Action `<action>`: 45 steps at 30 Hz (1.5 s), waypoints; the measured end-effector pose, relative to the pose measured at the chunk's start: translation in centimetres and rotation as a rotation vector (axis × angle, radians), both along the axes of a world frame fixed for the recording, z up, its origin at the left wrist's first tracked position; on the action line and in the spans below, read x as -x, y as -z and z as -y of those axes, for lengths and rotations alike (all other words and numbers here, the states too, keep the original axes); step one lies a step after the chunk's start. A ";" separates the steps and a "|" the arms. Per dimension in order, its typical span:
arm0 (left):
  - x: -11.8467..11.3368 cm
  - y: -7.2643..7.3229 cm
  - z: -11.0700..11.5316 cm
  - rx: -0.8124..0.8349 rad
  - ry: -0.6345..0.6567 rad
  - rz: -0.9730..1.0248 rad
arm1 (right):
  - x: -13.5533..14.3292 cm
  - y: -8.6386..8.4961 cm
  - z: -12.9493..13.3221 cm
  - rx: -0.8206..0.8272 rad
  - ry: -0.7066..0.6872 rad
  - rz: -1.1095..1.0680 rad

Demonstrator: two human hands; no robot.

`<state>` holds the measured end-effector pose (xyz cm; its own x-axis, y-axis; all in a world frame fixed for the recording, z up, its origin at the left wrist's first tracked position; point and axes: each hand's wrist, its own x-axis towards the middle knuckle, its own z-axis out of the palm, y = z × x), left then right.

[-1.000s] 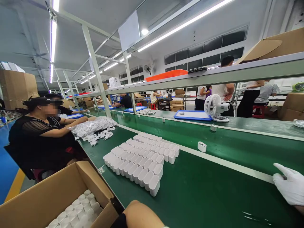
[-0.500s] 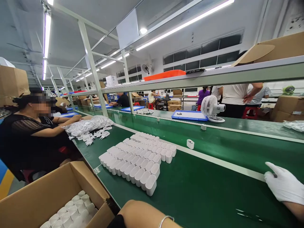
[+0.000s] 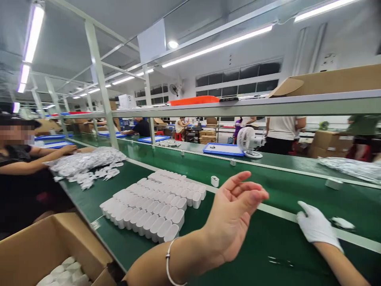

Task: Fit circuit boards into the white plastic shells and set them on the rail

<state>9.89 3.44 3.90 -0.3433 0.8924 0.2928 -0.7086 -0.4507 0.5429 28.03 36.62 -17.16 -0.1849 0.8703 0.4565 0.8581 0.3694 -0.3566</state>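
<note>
My left hand (image 3: 229, 222), bare with a bracelet at the wrist, is raised above the green bench. Its fingers are partly spread and curved, the thumb tip close to some of them, and nothing shows between them. My right hand (image 3: 320, 226), in a white glove, lies low by the pale strip along the conveyor with its index finger stretched out. Just right of it is a small white part (image 3: 343, 223) with dark bits. Rows of white oval housings (image 3: 149, 208) stand packed on the bench left of my left hand. Tweezers (image 3: 279, 261) lie near the front.
Single white housings (image 3: 214, 181) stand on the green conveyor (image 3: 276, 184). A cardboard box (image 3: 59, 234) of white pieces sits at the lower left. A co-worker (image 3: 18, 178) sits beyond it near bagged parts (image 3: 86, 161). A shelf (image 3: 193, 111) crosses above; a white fan (image 3: 248, 141) stands behind.
The view has turned to the right. My left hand has come up from below the frame to above the bench. My gloved right hand keeps its pose, and the white part beside it has come into view.
</note>
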 end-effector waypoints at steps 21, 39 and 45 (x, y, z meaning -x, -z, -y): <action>-0.6 1.5 0.2 -0.046 -0.154 -0.331 | 0.4 -1.1 1.9 0.038 0.082 -0.062; -0.7 1.3 -0.2 -0.048 -0.015 -0.233 | 0.2 -0.3 1.0 0.035 0.072 -0.026; -2.4 4.7 1.0 0.035 -0.047 -1.259 | 0.1 -0.9 1.0 0.083 0.121 0.044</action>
